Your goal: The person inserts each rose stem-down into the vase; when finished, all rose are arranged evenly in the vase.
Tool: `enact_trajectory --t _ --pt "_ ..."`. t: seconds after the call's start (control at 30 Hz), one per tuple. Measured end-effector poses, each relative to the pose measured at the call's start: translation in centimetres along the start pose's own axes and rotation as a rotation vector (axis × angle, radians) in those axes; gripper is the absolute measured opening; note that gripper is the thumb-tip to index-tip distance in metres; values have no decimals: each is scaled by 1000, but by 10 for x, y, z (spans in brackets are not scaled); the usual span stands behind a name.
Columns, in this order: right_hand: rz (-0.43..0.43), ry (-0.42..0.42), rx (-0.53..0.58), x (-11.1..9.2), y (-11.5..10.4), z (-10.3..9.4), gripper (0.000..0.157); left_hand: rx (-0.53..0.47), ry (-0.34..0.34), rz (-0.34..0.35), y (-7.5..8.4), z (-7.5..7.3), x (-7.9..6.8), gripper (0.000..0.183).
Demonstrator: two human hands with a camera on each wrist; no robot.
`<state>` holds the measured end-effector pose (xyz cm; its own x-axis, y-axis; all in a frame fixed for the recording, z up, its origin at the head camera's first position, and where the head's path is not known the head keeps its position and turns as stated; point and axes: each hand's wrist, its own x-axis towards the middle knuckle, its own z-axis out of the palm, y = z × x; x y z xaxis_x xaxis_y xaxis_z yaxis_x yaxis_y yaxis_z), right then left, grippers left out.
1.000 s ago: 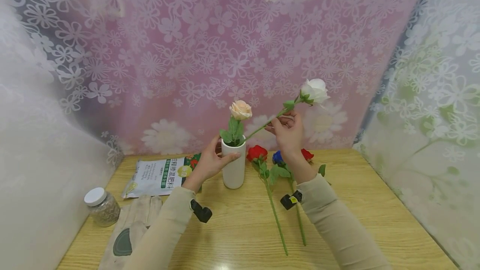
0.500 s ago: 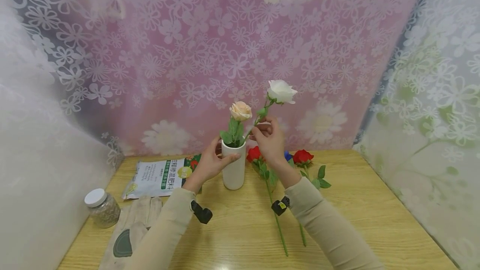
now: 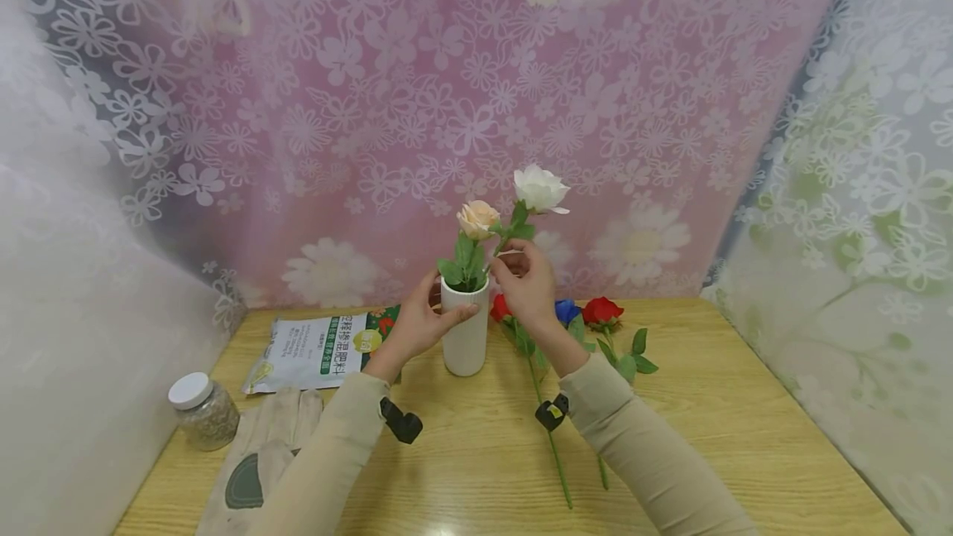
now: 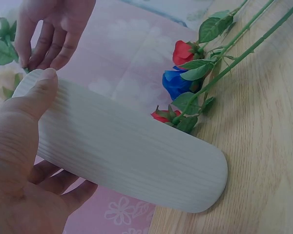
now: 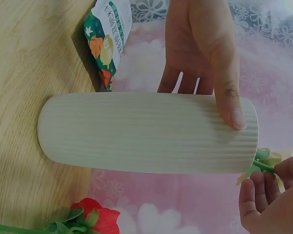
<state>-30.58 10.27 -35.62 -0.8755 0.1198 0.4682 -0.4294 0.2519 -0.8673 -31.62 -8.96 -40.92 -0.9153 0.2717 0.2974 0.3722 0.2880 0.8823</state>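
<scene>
A white ribbed vase (image 3: 465,337) stands upright on the table, and my left hand (image 3: 424,321) grips it near the rim, thumb across the front. Inside it stands a peach rose (image 3: 478,220) with green leaves (image 3: 463,261). My right hand (image 3: 524,279) pinches the stem of a white rose (image 3: 540,189) just above the rim, on the right side. That stem leans slightly to the right, its lower end hidden in the vase. In the right wrist view the pinched green stem (image 5: 264,166) runs into the vase mouth between thumb and fingers.
Right of the vase lie a red rose (image 3: 601,311), a blue rose (image 3: 567,310) and another red rose (image 4: 184,52), stems toward the front. At left are a fertilizer bag (image 3: 305,352), a lidded jar of granules (image 3: 204,412) and work gloves (image 3: 253,457). A pink curtain (image 3: 357,147) hangs behind.
My right hand has moved left and slightly down with the white rose, whose stem has gone from strongly slanted to steeper and deeper in the vase. The left hand keeps its grip in place.
</scene>
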Motion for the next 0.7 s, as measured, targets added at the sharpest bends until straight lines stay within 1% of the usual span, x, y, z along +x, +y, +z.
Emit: enact_trajectory --t 0.27,0.53,0.7 --pt "-60 -67 -78 -1 -1 7 23 -15 -2 33 -1 -1 -1 84" --pt "-126 -112 -147 -2 1 16 22 -35 -9 53 -7 1 -1 85" --pt "-105 -125 -177 -1 -2 21 22 -34 -20 59 -6 1 0 86"
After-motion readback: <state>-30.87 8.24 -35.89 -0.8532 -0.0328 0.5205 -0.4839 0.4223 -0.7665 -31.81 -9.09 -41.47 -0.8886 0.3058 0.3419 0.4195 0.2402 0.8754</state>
